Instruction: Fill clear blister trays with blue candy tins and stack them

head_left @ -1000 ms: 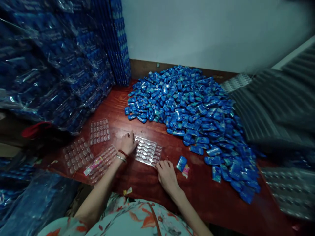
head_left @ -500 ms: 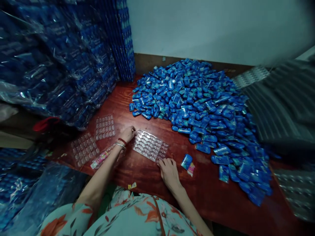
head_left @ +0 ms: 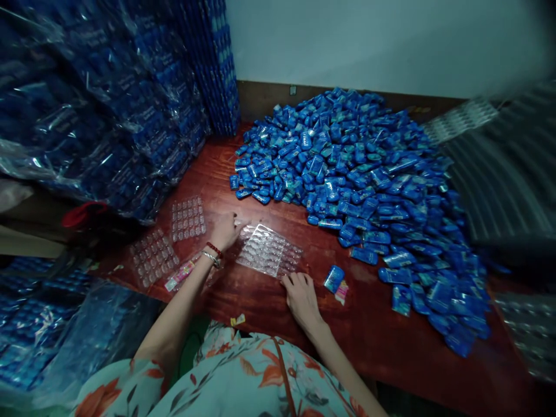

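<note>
A clear plastic blister tray (head_left: 263, 250) with rows of moulded cavities lies on the reddish-brown table in front of me. It looks like more than one sheet, overlapping and slightly offset. At its upper left corner, my left hand (head_left: 225, 231) is closed on the edge, with a red bead bracelet and a silver bangle on the wrist. My right hand (head_left: 300, 298), fingers curled, pinches the lower right corner. Just right of that hand lie a blue packet (head_left: 334, 279) and a small pink wrapper (head_left: 341, 291).
A large heap of blue packets (head_left: 347, 174) covers the table's back and right. Two more clear trays (head_left: 188, 219) and a pink strip (head_left: 180, 275) lie left. Plastic-wrapped blue stacks (head_left: 108, 110) rise at the left. Dark striped cloth (head_left: 508, 168) hangs at the right.
The view has shifted slightly. The tray tilts or flexes a little, its glare moved, with both hands still at its opposite corners.
</note>
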{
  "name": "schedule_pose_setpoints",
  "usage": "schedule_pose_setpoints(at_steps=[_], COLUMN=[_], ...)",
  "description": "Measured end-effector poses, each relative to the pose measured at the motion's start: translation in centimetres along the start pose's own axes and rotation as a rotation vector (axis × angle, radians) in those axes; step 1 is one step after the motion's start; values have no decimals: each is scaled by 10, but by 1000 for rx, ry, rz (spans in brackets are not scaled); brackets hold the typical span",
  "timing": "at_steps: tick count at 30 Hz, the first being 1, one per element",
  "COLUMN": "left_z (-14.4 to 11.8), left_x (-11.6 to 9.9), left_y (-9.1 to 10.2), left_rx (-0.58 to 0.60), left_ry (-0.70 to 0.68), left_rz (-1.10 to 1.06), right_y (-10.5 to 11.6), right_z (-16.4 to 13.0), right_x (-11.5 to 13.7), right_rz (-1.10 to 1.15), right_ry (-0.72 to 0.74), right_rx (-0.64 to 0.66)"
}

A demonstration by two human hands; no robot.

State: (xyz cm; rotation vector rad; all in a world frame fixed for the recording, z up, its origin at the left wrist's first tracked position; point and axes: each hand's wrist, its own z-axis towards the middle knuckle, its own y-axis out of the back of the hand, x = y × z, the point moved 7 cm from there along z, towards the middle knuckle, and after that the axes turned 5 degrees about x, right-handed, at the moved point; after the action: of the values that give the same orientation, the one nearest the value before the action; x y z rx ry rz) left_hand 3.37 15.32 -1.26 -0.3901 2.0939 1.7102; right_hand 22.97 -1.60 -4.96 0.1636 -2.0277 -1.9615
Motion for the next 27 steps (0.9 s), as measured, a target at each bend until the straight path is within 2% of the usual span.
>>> schedule_pose_setpoints(at_steps=[3, 6, 9, 12, 15, 17, 18, 20, 21, 22, 23, 25, 27], left_z=[1, 2, 3, -7, -33, -52, -61, -71, -72, -70, -66, -55, -44], left_x=[0, -2, 19, 71, 123, 137, 134, 112, 94, 72, 47, -13, -74], left_y=[-24, -20, 14, 62, 92, 106, 111, 111, 104, 91, 74, 30, -17], left_rx=[148, 146, 29, -227, -339, -421, -491, -608, -623, -590, -523, -291, -85], left_ry=[-11, -70, -45, 165, 495, 619, 616, 465, 336, 186, 32, -266, -502], left_rz=[-29, -69, -189, -255, -148, 1, 69, 110, 71, 1, -80, -189, -146], right_y=[2, 4, 6, 8, 11, 15, 18, 27, 33, 39, 45, 54, 58], right_z=[0, -1, -7, -19, -39, -55, -62, -75, -79, -81, -82, -76, -56], right_x=[0, -1, -6, -12, -16, -17, -19, -29, -39, -53, -70, -110, -148], right_rz=[-3, -13, -16, -6, 5, 40, 70, 143, 177, 207, 227, 236, 203], right_ry=[-21, -44, -69, -88, -99, -102, -109, -154, -205, -278, -367, -542, -661], right_rx=[-19, -13, 7, 29, 45, 38, 23, -44, -99, -162, -232, -362, -450])
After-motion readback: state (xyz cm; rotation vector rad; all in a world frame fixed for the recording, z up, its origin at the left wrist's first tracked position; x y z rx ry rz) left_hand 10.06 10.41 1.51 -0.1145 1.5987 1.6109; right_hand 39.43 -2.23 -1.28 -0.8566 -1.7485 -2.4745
